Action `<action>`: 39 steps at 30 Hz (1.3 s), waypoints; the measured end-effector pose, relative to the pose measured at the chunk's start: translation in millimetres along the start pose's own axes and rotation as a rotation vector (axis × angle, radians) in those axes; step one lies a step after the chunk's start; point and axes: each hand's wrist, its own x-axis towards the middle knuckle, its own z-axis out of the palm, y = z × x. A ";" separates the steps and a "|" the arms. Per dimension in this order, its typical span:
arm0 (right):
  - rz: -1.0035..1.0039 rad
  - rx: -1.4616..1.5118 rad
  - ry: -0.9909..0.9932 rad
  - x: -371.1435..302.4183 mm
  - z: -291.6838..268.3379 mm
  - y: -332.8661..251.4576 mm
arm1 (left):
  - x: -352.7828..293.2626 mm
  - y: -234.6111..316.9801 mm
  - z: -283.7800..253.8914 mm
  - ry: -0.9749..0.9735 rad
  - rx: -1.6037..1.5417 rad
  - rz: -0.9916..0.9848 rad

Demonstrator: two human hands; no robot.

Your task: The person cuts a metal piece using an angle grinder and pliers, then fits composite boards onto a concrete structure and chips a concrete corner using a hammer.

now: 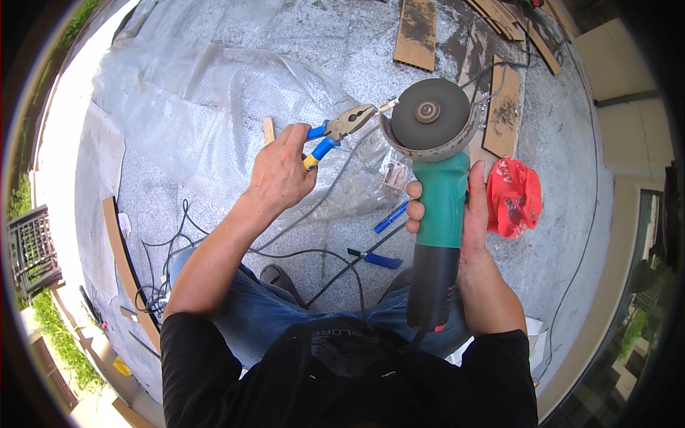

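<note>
Left hand clasps blue-handled pliers at twelve o'clock; right hand grasps a green grinder, its disc at one o'clock.

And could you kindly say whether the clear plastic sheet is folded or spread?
Spread, though wrinkled: the clear plastic sheet covers a wide stretch of floor beyond the left hand.

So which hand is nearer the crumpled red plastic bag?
Right: the right hand, gripping the green-and-black grinder, appears just left of the red bag; the left hand, holding blue-handled metal pliers, is farther left.
</note>
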 end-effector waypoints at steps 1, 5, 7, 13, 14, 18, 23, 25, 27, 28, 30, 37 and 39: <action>-0.006 -0.013 0.012 -0.1 -0.1 0.0 | 0.3 -0.8 0.4 0.011 0.009 0.014; -0.016 -0.028 0.024 -0.6 -0.8 -1.4 | 1.2 2.1 -2.7 0.019 0.024 0.028; -0.015 -0.035 0.041 -1.0 -0.7 -1.7 | 1.7 1.0 -1.3 0.022 0.021 0.032; -0.010 -0.018 0.033 -0.7 -1.3 -1.1 | 2.6 0.4 -1.5 0.025 0.033 0.040; -0.010 -0.018 0.033 -0.7 -1.3 -1.0 | 2.7 -0.8 -1.0 0.033 0.043 0.048; -0.011 -0.026 0.032 -0.7 -0.9 -0.3 | 3.5 -4.8 -1.2 0.036 0.061 0.061; 0.005 -0.046 0.039 0.4 -1.6 0.5 | 5.1 0.2 -3.6 0.040 0.039 0.064; 0.007 -0.054 0.025 0.9 -3.1 1.4 | 4.9 -0.6 -3.9 0.046 0.047 0.071; 0.014 -0.029 0.012 0.8 -2.5 2.3 | 4.9 -2.0 -5.5 0.052 0.056 0.077; 0.021 -0.005 0.001 0.5 -2.0 2.6 | 4.9 -3.7 -7.3 0.063 0.078 0.086; 0.024 -0.019 0.002 -0.1 -1.7 2.5 | 6.4 -7.7 -9.5 0.075 0.098 0.096; -0.061 -0.279 0.057 0.7 -9.1 2.5 | 9.7 -4.2 -30.2 0.096 0.164 0.024; -0.106 -0.371 0.030 0.5 -12.9 4.6 | 8.7 -2.8 -33.2 0.102 0.153 0.031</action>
